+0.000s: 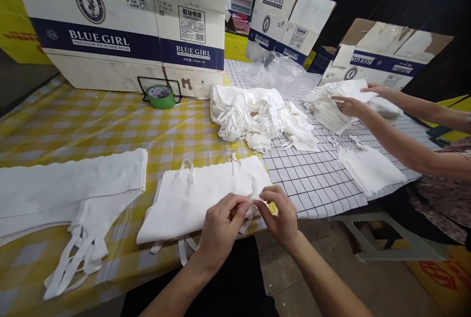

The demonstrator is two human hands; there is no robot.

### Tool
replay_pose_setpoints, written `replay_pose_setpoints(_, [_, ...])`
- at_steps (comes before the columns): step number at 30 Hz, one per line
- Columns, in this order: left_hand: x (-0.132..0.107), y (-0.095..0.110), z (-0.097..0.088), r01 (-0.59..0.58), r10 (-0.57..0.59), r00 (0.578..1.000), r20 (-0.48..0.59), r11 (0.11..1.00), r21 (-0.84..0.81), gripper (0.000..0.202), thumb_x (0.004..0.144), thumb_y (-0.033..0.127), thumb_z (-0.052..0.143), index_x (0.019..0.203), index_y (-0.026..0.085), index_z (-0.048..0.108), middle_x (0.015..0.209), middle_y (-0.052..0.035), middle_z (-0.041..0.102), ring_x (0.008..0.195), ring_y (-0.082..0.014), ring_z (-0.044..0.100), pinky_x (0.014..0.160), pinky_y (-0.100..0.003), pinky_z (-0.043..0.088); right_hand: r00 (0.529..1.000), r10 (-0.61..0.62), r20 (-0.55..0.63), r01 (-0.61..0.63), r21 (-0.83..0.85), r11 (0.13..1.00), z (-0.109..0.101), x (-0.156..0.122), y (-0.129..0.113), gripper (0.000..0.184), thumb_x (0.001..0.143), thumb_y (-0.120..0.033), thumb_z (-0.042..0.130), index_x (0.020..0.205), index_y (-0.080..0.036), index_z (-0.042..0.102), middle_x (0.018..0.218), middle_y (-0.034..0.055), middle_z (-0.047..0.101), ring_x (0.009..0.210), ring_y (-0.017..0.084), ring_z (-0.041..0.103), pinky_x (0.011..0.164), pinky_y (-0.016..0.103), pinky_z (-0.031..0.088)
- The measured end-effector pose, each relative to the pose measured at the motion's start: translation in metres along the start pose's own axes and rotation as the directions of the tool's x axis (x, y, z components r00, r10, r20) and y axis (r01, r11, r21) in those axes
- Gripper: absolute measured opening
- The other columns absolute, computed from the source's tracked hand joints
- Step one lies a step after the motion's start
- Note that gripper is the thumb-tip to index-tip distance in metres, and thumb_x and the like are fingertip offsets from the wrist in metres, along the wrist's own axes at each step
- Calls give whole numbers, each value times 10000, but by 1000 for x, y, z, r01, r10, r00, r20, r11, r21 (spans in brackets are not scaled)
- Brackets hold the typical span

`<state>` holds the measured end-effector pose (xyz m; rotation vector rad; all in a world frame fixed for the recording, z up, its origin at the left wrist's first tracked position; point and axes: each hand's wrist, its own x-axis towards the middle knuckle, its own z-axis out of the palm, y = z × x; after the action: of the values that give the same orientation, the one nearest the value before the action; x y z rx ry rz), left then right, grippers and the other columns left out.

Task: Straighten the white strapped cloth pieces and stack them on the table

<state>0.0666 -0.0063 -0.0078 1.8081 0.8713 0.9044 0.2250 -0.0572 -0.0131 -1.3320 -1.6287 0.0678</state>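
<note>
Item 1. Left hand [222, 221] and right hand [281, 216]: bare, fingers pinched and tips nearly meeting, gripping a small bit of white cloth or strap; which of the two, the fingers hide.
Item 2. Folded white garment [198, 194]: under the fingertips, lying flat at the bench's [301, 177] near edge. Step in hand, as judged: fine fingerwork, probably tying or straightening a strap at its right end. Next move would call for a steady pinch by both hands, then release without disturbing the folds.
Item 3. White garment stack [110, 172]: left, apart from item 2, straps hanging toward the near edge.
Item 4. White bundle [373, 167]: right, flat.
Item 5. Roll of green tape [164, 102]: upright, before a large carton [110, 17].
Item 6. White garment pile [235, 101]: mid-bench, straps tangled in front.
Item 7. Co-worker's hands [353, 107]: far right, on a further white stack [327, 101].
Item 8. Clear plastic [274, 74]: crumpled, beyond the pile.
</note>
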Motion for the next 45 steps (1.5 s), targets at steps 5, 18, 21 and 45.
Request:
replay_pose_setpoints(5, [14,9,-2,402,-356,915,190,837,-371,271,824,433,553,778,167,563,455,67,451,409,-59,395,435,-179,333,965,261,11,-261,57,964,-1,8,-11,100,867,-199,526,966,-210,533,829,30,528,748,157,514,666,294,436])
replay_pose_setpoints(18, [23,17,-14,191,-186,982,42,967,-170,236,834,401,545,769,187,620,677,16,558,585,-104,485,567,-228,400,940,260,219,-265,-8,964,0,28,-16,95,856,-268,582,799,-198,613,705,-1,597,708,152,557,726,299,372])
replay_pose_setpoints(21, [21,7,-42,62,-39,981,-189,991,119,175,847,367,531,879,216,614,834,-3,604,767,-147,554,711,-260,424,942,287,177,-290,-5,957,-7,34,-15,120,861,-269,561,779,-197,610,708,5,603,713,160,559,734,295,387])
replay_pose_setpoints(45, [-41,-53,-146,552,-484,828,-282,623,554,195,780,405,492,751,218,537,599,29,521,595,-154,509,584,-270,335,872,449,195,-426,-150,892,-28,30,11,196,865,-393,531,841,-215,609,820,17,638,794,176,568,710,235,437])
